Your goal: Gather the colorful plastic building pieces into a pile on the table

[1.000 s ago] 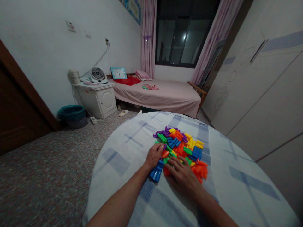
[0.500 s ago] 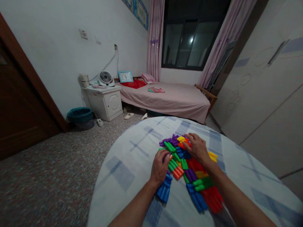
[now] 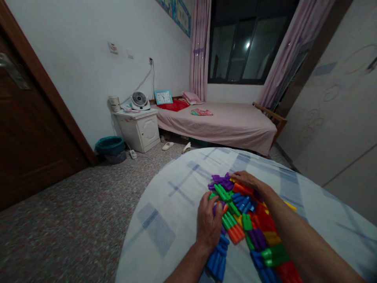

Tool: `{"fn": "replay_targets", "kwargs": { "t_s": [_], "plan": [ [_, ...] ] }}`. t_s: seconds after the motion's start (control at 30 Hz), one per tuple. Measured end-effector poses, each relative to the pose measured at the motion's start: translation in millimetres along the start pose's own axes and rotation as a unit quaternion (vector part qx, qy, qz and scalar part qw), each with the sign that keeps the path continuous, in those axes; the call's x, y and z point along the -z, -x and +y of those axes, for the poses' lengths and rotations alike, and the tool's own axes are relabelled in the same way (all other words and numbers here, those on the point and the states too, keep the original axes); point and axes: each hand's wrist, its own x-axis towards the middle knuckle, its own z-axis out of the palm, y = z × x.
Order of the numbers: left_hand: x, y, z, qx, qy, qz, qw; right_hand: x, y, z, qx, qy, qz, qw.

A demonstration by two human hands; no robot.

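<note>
Interlocking plastic building blocks in several colours, made of side-by-side tubes, lie in a cluster on the table. My left hand curls its fingers and thumb around a purple block at the cluster's left edge, beside orange and green pieces. At the far end, my right hand has its fingers together over a yellow block, mostly covered by the hand. Purple blocks lie left of those fingertips, an orange block just below them. My right forearm hides part of the cluster.
A patterned white-and-blue cloth covers the round table. Beyond it are a bed, a white cabinet carrying a fan, and a teal bin. A yellow block lies right of my right forearm.
The view has turned left and tipped a little. My right hand has lowered its fingers and drawn them together over the yellow block. My left hand stays at the purple block.
</note>
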Motion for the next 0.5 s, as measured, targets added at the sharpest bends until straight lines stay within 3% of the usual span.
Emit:
{"fn": "replay_targets", "kwargs": {
  "t_s": [0.1, 0.17, 0.33, 0.5],
  "plan": [
    [-0.7, 0, -3, 0.004, -0.037, -0.007, 0.999, 4, 7, -9, 0.038, -0.016, -0.072, 0.997],
    [-0.7, -1, -5, 0.007, -0.046, -0.011, 0.999, 9, 18, -17, 0.059, -0.022, -0.084, 0.994],
    [0.1, -1, -6, -0.003, -0.057, -0.016, 0.998, 27, 70, -39, 0.128, -0.040, -0.066, 0.989],
    [1.0, -2, -5, -0.022, -0.056, -0.015, 0.998, 35, 135, -54, 0.182, 0.025, -0.013, 0.983]
  ]
}}
